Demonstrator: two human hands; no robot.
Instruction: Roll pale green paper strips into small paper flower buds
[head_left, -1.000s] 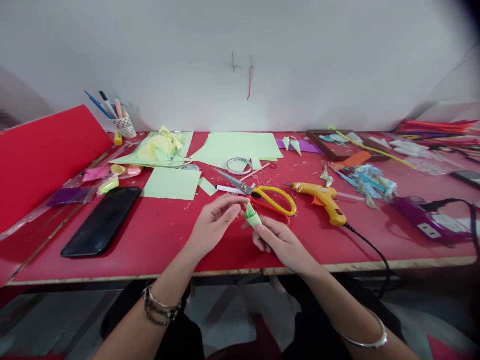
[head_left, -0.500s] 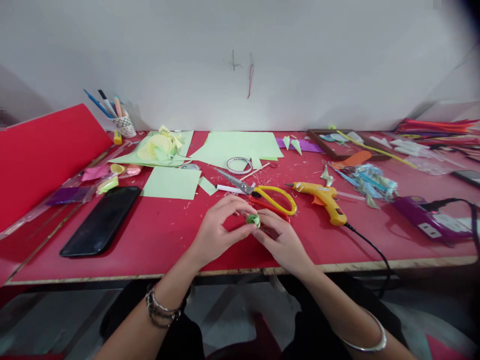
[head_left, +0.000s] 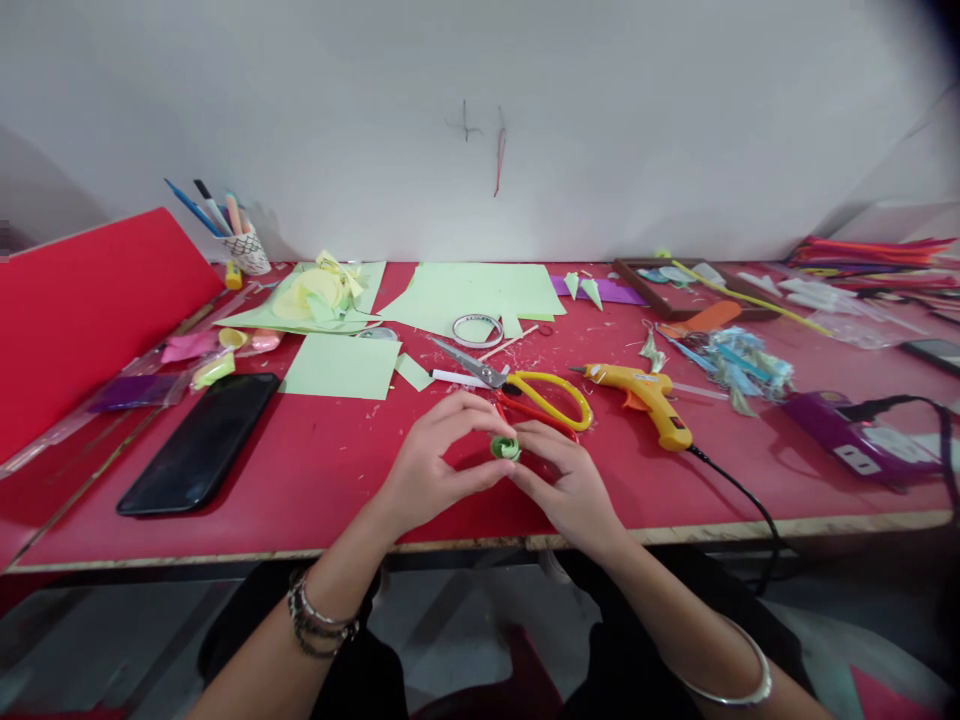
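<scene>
Between my fingertips is a small green paper roll, coiled like a rosebud, held above the red tabletop near its front edge. My left hand pinches it from the left with thumb and fingers. From the other side my right hand grips it too, its fingers closed around the roll's right edge. Just beyond my hands lie scissors with yellow and red handles, the blades pointing up and left. A white marker lies beside the blades.
A yellow glue gun with a black cord lies to the right, near blue tassels and a purple power strip. Leftward are a black phone and pale green paper. A silver tape ring lies farther back.
The paper roll has shifted slightly down and tilted, so its spiral end shows more. My fingers have adjusted a little around it; both hands still hold it.
</scene>
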